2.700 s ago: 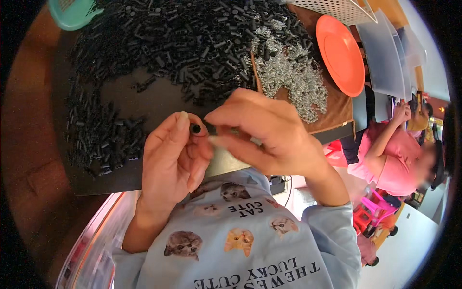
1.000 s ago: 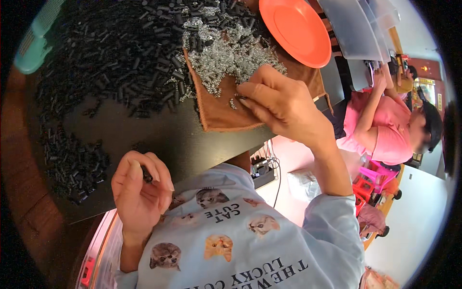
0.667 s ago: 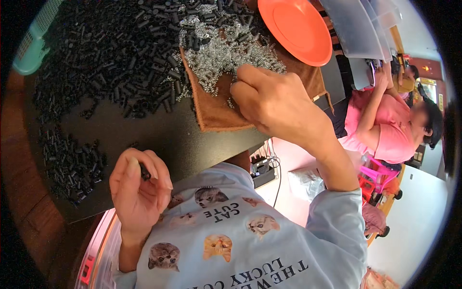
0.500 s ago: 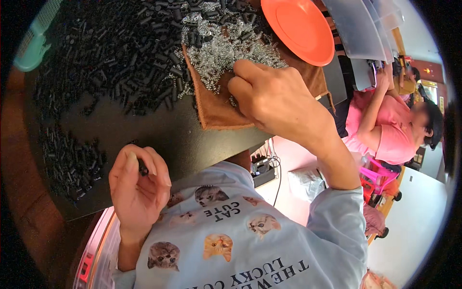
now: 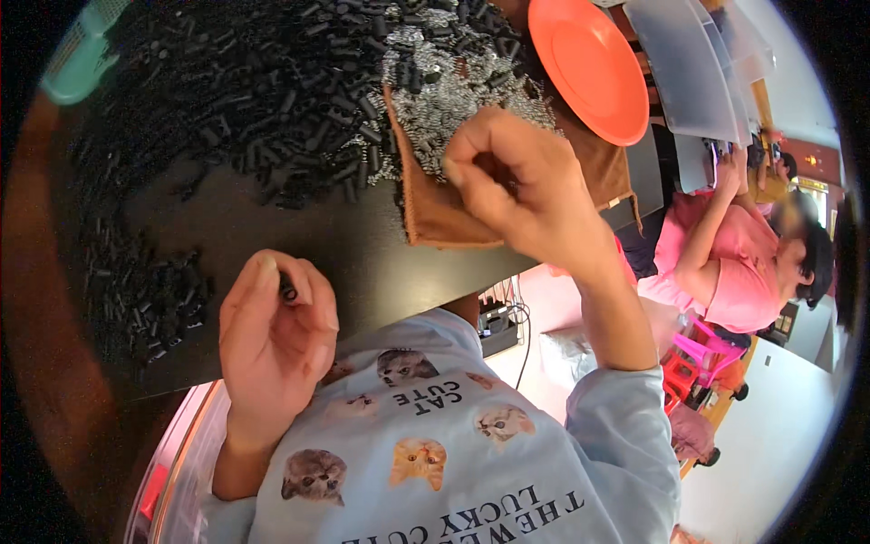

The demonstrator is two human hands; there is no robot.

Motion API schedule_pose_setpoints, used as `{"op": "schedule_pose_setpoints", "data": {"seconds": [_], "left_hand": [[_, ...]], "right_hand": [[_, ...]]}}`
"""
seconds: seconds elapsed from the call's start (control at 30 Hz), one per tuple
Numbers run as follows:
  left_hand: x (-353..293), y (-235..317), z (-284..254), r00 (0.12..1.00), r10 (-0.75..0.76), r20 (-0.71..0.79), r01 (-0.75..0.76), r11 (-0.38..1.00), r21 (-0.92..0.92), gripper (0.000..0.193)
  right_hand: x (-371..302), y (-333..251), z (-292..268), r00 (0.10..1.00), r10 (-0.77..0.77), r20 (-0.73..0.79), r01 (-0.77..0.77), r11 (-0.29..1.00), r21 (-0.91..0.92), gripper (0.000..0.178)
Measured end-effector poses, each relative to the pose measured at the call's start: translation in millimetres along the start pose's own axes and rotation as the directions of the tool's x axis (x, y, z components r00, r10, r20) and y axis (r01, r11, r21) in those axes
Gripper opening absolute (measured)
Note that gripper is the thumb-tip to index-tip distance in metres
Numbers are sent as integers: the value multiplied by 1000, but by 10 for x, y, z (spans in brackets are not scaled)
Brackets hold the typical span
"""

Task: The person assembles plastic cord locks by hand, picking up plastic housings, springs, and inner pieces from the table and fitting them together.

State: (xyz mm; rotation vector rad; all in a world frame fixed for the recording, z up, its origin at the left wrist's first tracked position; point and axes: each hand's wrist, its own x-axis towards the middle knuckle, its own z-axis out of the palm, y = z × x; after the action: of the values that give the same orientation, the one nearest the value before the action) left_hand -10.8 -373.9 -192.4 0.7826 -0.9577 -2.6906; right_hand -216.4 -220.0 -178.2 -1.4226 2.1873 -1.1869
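Near the table's front edge, my left hand (image 5: 272,349) is closed on a small black cylindrical plastic part (image 5: 288,292), its round end showing between thumb and fingers. My right hand (image 5: 535,186) hovers over the near side of a pile of small silvery coil springs (image 5: 444,109), thumb and forefinger tips pinched together. Whatever sits in that pinch is too small to make out. Beneath the springs lies a brown cloth (image 5: 444,220). A broad heap of black cylindrical parts (image 5: 245,113) spreads to the left, with some mixed among the springs.
Another group of small black parts (image 5: 149,304) lies on the dark table (image 5: 362,263) at the left. Beyond the springs is an orange plate (image 5: 594,77). A green plastic basket (image 5: 82,68) and a clear bin (image 5: 684,68) flank the table. Someone in pink (image 5: 725,263) sits at the right.
My right hand has drawn back from the springs, its thumb and forefinger now in a visible pinch. My left hand keeps hold of the black part. The whole view has shifted slightly.
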Motion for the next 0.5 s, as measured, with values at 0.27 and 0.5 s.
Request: {"op": "schedule_pose_setpoints", "data": {"seconds": [0.27,0.5], "left_hand": [[89,16,64,985,-166,42,170,973,-157,32],[75,9,-12,983,-184,10,184,970,-156,28]], "right_hand": [[-7,-330,471,987,43,156,-128,798,589,5],[49,-398,575,990,-80,119,25,914,404,10]]}}
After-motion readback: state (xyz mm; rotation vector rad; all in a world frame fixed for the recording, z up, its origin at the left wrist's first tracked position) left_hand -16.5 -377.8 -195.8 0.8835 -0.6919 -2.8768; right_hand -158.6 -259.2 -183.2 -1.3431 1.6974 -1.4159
